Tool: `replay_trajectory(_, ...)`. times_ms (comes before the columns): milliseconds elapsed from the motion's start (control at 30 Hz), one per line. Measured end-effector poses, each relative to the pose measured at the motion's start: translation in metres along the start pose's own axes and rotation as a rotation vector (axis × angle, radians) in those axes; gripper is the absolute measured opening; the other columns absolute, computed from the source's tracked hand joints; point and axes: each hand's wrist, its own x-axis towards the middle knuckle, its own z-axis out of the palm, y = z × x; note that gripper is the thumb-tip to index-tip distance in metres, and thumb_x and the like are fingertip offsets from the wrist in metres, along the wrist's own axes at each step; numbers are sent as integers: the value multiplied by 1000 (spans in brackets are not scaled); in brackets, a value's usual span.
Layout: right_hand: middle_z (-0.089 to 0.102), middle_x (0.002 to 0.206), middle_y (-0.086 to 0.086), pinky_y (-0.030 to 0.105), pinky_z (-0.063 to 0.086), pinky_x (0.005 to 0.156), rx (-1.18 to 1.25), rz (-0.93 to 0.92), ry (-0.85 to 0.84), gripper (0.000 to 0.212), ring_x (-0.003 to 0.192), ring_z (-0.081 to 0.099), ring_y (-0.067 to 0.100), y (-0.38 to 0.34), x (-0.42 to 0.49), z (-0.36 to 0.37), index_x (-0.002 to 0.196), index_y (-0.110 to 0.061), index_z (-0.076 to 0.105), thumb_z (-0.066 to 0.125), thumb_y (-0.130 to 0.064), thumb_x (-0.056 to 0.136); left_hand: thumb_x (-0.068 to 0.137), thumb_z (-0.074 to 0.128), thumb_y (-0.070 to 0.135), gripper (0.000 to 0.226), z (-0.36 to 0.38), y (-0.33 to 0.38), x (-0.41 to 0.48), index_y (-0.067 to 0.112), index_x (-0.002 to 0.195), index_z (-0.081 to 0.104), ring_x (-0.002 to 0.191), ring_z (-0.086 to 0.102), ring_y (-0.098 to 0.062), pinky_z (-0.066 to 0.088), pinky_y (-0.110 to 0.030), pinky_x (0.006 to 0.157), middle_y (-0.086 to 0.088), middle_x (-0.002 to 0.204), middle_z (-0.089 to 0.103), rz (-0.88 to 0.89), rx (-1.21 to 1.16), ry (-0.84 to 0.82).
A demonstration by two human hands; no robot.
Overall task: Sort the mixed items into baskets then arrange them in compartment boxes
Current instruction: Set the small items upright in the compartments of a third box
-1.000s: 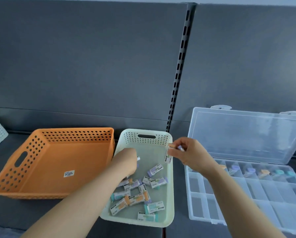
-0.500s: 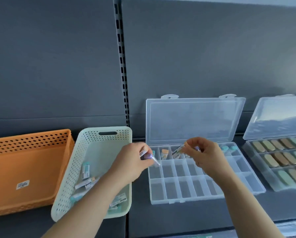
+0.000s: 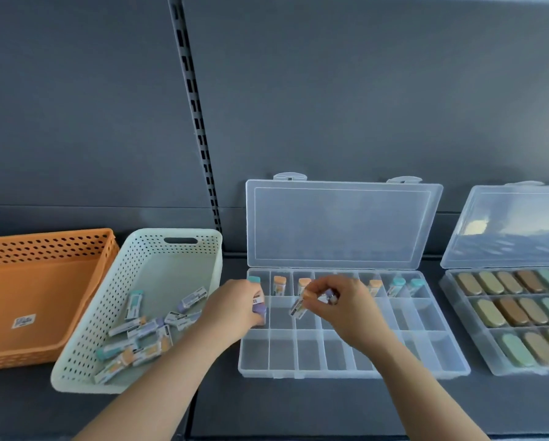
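Clear plastic compartment box (image 3: 432,351): left hand (image 3: 235,310) grips purple-capped tube (image 3: 260,308), right hand (image 3: 346,308) pinches labelled tube (image 3: 298,308) above.

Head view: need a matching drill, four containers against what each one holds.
Containers:
1 orange basket
2 pale green basket
3 middle compartment box
4 right compartment box

Contents:
A oval pieces in every visible compartment
B just a sticker on the floor
C loose heap of labelled tubes
D capped tubes in the back row, front row bare

Pairs: 1-B, 2-C, 3-D, 4-A
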Motion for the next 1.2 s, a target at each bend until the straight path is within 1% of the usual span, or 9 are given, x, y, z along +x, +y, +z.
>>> replay_trajectory(300,63,85,-10,18,46,64,-303,-114,-152,8,72,54,6,4,14,41,89,-23,68,62,-28,87,73,80,33,25,-16,-1,-13,28,72,56,73,61,-17,47,-29,62,6,87,67,-54,-214,74)
replay_trajectory(400,67,88,-8,21,49,66,-372,-107,-181,11,76,59,11,4,14,45,91,-23,67,59,-29,86,79,74,30,18,-25,-2,-18,28,94,64,62,55,-6,42,-17,56,8,79,65,-95,-389,93)
replay_trajectory(533,60,85,-14,19,47,68,-380,-117,-193,12,79,56,7,3,14,43,93,-25,67,61,-32,86,91,57,34,14,-33,3,-22,22,98,59,66,53,-12,52,-33,70,-2,81,57,-164,-660,59)
replay_trajectory(633,58,87,-16,12,41,67,-307,-95,-209,24,77,52,3,0,12,35,104,-26,65,67,-37,83,99,42,24,21,-34,6,-22,11,104,58,70,50,-13,54,-38,79,-2,83,51,-197,-848,-7)
replay_trajectory(733,58,83,-12,10,40,59,-160,-19,-200,20,62,48,2,-1,8,22,104,-25,62,66,-33,86,100,41,18,23,-32,9,-23,21,109,62,72,62,-11,55,-37,87,0,87,60,-141,-842,-18)
replay_trajectory(900,61,91,3,18,46,65,268,165,-171,32,68,51,10,4,-1,-10,112,-16,60,33,-5,99,94,55,7,24,-24,29,-20,19,113,63,91,71,-15,58,-37,85,-3,104,69,-76,-955,-42)
replay_trajectory(1000,67,98,3,29,54,80,393,187,-127,31,79,63,13,12,-7,-26,116,-21,58,39,-3,98,85,68,5,26,-15,42,-16,22,105,65,85,71,-22,60,-41,76,3,97,71,-41,-918,-3)
replay_trajectory(1100,71,100,0,26,54,85,444,216,-21,30,88,70,9,19,-11,-37,112,-20,59,49,1,93,80,74,12,16,-8,55,-14,24,88,67,67,67,-12,51,-19,56,13,77,70,26,-666,97)
replay_trajectory(1200,71,95,-1,24,56,83,407,234,64,22,85,71,8,24,-14,-45,101,-20,66,59,-3,89,84,70,17,11,2,64,-11,25,93,70,73,57,1,37,-7,59,20,78,56,141,-372,119)
